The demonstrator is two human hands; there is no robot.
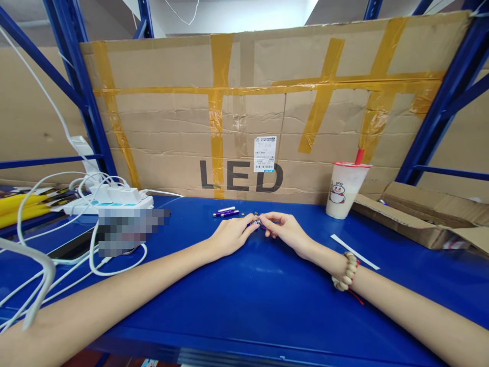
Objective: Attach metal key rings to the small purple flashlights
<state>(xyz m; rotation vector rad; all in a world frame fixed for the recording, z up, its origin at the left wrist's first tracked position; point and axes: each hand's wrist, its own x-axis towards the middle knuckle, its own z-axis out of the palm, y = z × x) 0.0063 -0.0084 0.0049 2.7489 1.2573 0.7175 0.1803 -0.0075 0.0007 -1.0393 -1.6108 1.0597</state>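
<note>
My left hand [231, 237] reaches in over the blue table, its thumb and fingertips pinched together. Facing it, my right hand [288, 232] pinches too, and the fingertips of both hands meet at a small shiny metal piece [257, 222]. Most of that piece is hidden by my fingers, so its kind cannot be made out. Just behind my left hand lie slim blue and silver pen-like tubes [229, 214], side by side. A tiny metallic bit [242, 214] rests close to them.
A milky drink cup [346, 191] with a red straw stands at the right, beside an open cardboard box [412, 216]. A white strip [355, 252] lies near my right wrist. White cables, a power strip [114, 196] and a phone [72, 244] crowd the left. Cardboard [171, 132] walls the back.
</note>
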